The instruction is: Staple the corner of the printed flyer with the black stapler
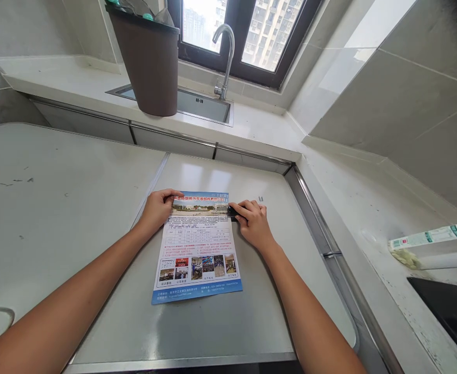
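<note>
A printed flyer (197, 236) with a blue header and footer, red lettering and small photos lies on the pale tabletop. At its upper left corner, my left hand (158, 208) pinches the edge between thumb and fingers. On the opposite side, my right hand (254, 221) is closed around a small black stapler (232, 211), largely hidden by the fingers, whose front meets the flyer's right edge. Rows of fine silvery marks, which look like staples, cover the flyer's upper right part. Just beyond my right hand lies a small staple-like bit (260, 199).
Behind the tabletop (76, 208), a brown bin (150, 67) stands on the counter (259, 122), partly over the sink (205, 104) with its curved faucet (230, 52). To the right, a white-and-green tube (431, 237) lies near a dark panel (450, 306).
</note>
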Tool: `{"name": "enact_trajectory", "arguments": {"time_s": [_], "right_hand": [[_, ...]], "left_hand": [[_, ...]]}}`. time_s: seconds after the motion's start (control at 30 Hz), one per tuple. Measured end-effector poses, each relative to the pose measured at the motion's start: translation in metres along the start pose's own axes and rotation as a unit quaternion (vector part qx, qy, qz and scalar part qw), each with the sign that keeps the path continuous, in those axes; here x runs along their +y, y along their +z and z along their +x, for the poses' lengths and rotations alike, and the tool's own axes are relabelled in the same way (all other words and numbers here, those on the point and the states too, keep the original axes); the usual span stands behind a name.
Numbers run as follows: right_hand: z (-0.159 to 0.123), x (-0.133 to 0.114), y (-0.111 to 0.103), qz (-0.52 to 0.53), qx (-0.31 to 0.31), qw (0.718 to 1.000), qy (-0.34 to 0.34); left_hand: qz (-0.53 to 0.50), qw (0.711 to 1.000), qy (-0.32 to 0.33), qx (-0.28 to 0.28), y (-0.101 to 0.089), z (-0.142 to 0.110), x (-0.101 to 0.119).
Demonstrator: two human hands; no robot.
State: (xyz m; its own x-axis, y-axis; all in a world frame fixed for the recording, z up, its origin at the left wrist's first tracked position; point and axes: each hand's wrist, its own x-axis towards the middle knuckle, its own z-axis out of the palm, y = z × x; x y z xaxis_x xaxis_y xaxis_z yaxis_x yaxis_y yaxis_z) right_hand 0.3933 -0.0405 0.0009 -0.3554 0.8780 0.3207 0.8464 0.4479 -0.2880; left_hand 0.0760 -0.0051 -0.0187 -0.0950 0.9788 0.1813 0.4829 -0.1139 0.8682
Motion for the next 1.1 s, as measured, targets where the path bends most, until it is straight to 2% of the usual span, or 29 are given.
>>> {"name": "enact_trajectory", "arguments": {"time_s": [0.43,0.67,0.9,1.0,1.1], "right_hand": [[0.0,-0.005,0.0,-0.006,-0.01,1.0,0.014],[0.002,-0.018,0.002,-0.086,-0.019,0.996,0.028],[0.002,-0.027,0.005,-0.128,-0.019,0.992,0.015],[0.001,-0.021,0.001,-0.11,-0.014,0.994,0.0],[0.0,-0.009,-0.004,-0.082,-0.011,0.997,-0.001]], "left_hand": [[0.005,1.0,-0.005,-0.002,0.0,-0.002,0.001],[0.017,1.0,-0.004,-0.004,0.0,-0.002,0.002],[0.025,1.0,0.014,-0.012,-0.002,-0.003,0.008],[0.058,0.997,0.034,-0.024,-0.002,-0.003,0.008],[0.091,0.991,0.084,-0.041,-0.001,-0.004,0.008]]}}
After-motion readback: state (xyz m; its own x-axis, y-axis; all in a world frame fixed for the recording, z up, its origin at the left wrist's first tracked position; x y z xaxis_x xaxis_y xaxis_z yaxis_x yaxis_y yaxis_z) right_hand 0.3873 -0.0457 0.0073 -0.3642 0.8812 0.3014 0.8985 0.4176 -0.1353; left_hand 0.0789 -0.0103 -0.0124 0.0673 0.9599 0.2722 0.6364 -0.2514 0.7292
